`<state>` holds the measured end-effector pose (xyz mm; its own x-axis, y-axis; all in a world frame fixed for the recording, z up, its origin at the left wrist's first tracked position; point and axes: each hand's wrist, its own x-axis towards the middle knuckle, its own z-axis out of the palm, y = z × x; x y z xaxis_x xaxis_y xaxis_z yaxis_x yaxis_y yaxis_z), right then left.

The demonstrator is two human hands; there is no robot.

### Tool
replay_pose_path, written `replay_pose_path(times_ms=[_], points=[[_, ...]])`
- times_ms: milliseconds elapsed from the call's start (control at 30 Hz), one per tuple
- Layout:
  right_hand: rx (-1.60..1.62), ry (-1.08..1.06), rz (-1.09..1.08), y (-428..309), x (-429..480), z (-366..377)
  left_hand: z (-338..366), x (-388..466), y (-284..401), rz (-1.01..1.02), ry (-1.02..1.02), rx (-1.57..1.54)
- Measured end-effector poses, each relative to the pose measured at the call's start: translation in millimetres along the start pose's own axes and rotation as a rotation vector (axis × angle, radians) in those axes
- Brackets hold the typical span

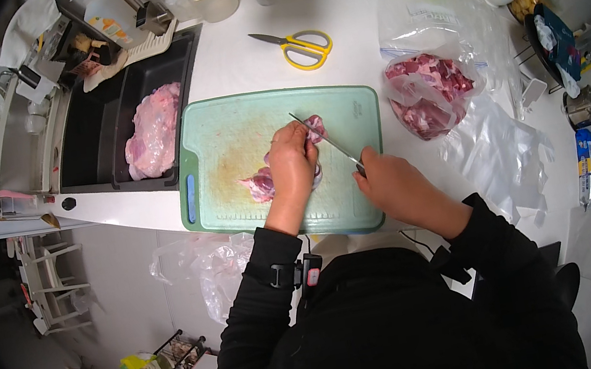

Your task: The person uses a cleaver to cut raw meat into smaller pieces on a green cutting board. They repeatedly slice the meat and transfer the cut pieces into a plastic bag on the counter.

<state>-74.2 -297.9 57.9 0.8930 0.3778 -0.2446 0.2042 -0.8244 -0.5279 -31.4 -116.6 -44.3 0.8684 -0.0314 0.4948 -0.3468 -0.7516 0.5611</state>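
Raw meat (pixel 259 185) lies on a green cutting board (pixel 223 132), partly covered by my left hand (pixel 291 156), which presses it down with curled fingers. In my right hand (pixel 393 177) is the dark handle of a kitchen knife (pixel 337 147). Its blade runs diagonally up and left, just past my left fingertips. A small meat piece (pixel 315 128) sits against the blade on the far side. How deep the edge has gone into the meat is hidden.
Beyond the board lie yellow-handled scissors (pixel 303 49). A large raw meat piece (pixel 156 131) rests in the black sink (pixel 91 141) at left. Right of the board, a plastic bag holds cut meat (pixel 429 94), beside a crumpled clear bag (pixel 499 152). Another plastic bag (pixel 222 271) hangs at the counter's front.
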Motion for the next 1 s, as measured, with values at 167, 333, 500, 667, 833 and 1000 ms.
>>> replay_pose_path(times_ms=[167, 333, 500, 667, 833, 1000], points=[[-0.065, -0.060, 0.047, 1, 17, -6, 4, -1, -2, -0.019, 0.019, -0.016], [-0.120, -0.098, -0.001, -5, 43, -8, 5, -2, -6, -0.020, 0.048, -0.035], [-0.087, -0.098, -0.026, -11, 74, -14, 8, -4, 0, -0.017, 0.033, -0.096], [-0.123, -0.054, -0.049, -10, 95, -2, 12, -5, -5, -0.084, 0.066, -0.022], [-0.134, 0.039, -0.199, -13, 115, 15, 9, 0, -12, -0.139, 0.128, 0.027], [0.012, -0.310, 0.017, -22, 149, -20, 0, 1, -18, -0.042, 0.107, 0.117]])
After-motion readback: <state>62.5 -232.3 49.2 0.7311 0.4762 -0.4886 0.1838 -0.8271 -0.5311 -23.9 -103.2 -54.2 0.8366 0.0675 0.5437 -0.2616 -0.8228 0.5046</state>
